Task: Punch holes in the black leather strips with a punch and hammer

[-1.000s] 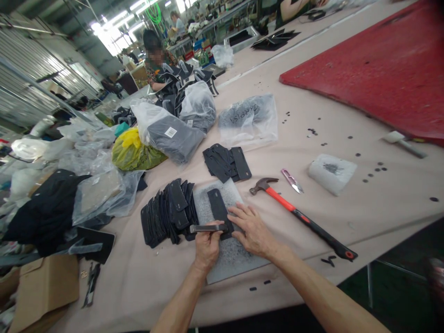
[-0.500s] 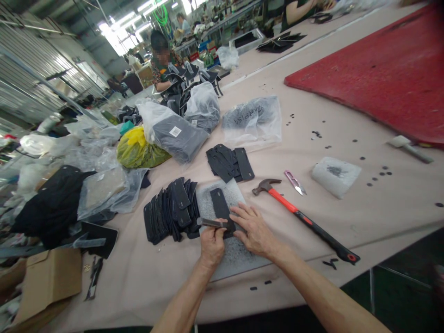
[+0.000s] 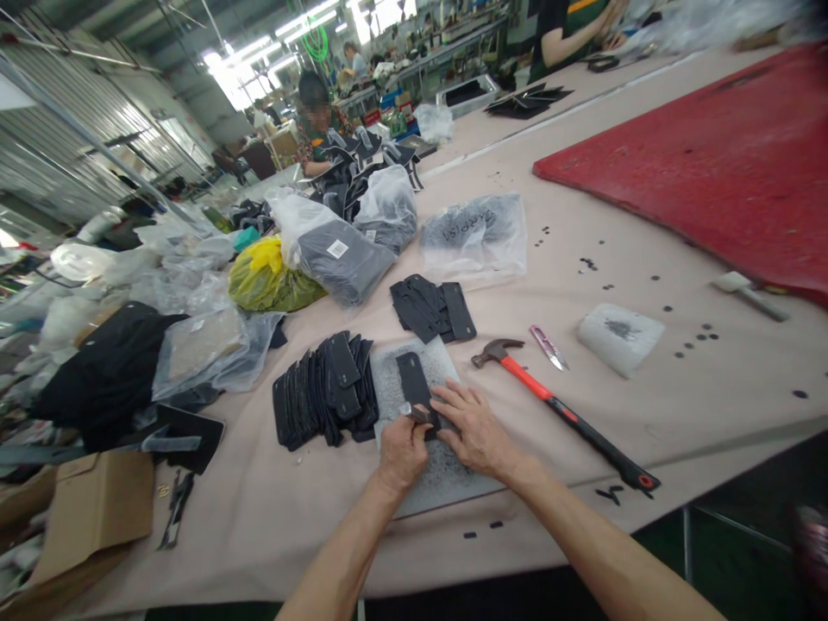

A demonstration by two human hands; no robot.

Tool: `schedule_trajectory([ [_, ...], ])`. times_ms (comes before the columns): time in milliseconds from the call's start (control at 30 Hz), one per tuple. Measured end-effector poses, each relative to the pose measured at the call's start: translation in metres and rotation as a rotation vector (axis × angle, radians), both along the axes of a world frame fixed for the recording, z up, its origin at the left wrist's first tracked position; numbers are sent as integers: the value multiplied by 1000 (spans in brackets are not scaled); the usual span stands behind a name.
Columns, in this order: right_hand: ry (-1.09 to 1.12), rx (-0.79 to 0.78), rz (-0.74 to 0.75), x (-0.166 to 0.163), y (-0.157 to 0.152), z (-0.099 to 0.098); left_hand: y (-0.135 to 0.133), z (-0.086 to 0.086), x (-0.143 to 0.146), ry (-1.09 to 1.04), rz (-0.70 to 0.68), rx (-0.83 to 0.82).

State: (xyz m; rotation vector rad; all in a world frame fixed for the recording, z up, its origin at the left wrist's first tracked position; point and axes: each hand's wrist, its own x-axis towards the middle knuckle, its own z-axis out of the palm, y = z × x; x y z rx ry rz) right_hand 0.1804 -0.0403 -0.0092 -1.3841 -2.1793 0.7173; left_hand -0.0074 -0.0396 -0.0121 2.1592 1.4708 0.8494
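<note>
A black tab-shaped piece [image 3: 412, 377] lies on a grey speckled pad [image 3: 427, 397] near the table's front edge. My left hand [image 3: 399, 453] is closed round a short metal punch [image 3: 414, 413], whose tip points at the near end of the piece. My right hand [image 3: 475, 427] rests flat on the pad, fingers spread, pressing the piece's near end. A fanned pile of the same black pieces [image 3: 323, 388] lies just left of the pad. A smaller stack [image 3: 432, 309] sits behind it.
A hammer with a red and black handle [image 3: 562, 412] lies right of my hands, beside small snips [image 3: 548, 345] and a white block [image 3: 619, 336]. Plastic bags [image 3: 336, 246] and a cardboard box [image 3: 90, 509] crowd the left. A red mat [image 3: 705, 147] covers the far right. Other people work at the back.
The punch in my left hand has swung from lying sideways over the pile to pointing its tip down at the piece. My right hand has stayed on the piece.
</note>
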Motion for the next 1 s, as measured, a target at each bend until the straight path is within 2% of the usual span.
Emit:
schedule_trajectory([
  [167, -25, 27, 16, -1, 0, 4, 0, 1, 0, 31, -16, 30],
  [233, -32, 74, -23, 6, 0, 9, 0, 1, 0, 21, -13, 17],
  [333, -97, 171, -239, 36, -6, 14, -1, -2, 1, -12, 16, -4],
  [400, -221, 184, -395, 64, -14, 15, -1, -5, 0, -31, 30, -9],
  [533, -454, -1, -530, 112, -31, 8, -1, -8, 0, -49, 35, -25],
  [600, -320, -186, -609, 122, -32, 6, -1, -7, 1, -68, 35, -39],
  [667, 22, -503, -691, 122, -29, 8, -2, -5, 1, -87, 28, -54],
  [733, 333, -805, -692, 115, -24, 13, -2, -3, 1, -96, 20, -60],
  [767, 423, -903, -666, 110, -22, 17, -2, -2, 1, -97, 19, -59],
  [900, 531, -1001, -613, 86, -22, 42, -4, 0, 1, -101, 30, -55],
  [967, 546, -934, -630, 75, -24, 68, -5, -1, 1, -105, 31, -51],
  [1000, 535, -844, -629, 71, -25, 85, -5, -1, 1, -107, 31, -45],
])
